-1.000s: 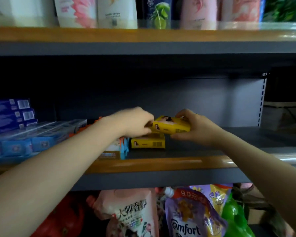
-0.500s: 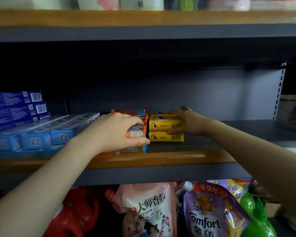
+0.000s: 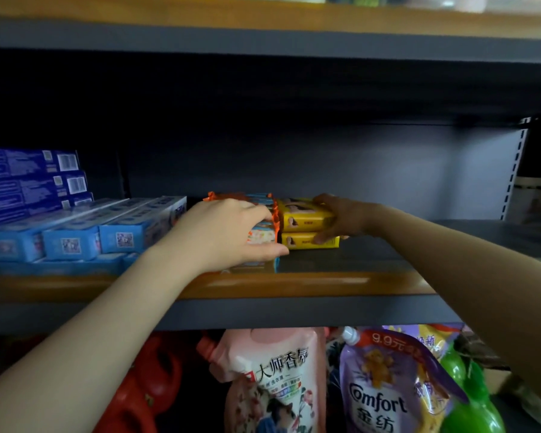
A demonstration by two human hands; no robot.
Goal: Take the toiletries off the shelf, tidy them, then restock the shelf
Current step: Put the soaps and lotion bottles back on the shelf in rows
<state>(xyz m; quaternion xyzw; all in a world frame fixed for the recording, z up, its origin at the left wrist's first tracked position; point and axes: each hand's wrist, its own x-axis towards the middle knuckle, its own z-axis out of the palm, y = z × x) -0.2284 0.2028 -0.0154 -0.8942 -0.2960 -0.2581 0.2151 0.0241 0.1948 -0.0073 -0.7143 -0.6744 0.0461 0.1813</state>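
Gripping stack of orange-blue packets [image 3: 261, 235] on shelf [image 3: 310, 284], left hand [image 3: 228, 234] curls over top, thumb along front. Right hand [image 3: 341, 218] clasps right end of two stacked yellow soap boxes [image 3: 303, 225], touching packets. Blue toothpaste boxes [image 3: 107, 232] left.

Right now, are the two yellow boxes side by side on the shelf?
No, the upper yellow box sits stacked on the lower yellow box, with the right hand against their right end.
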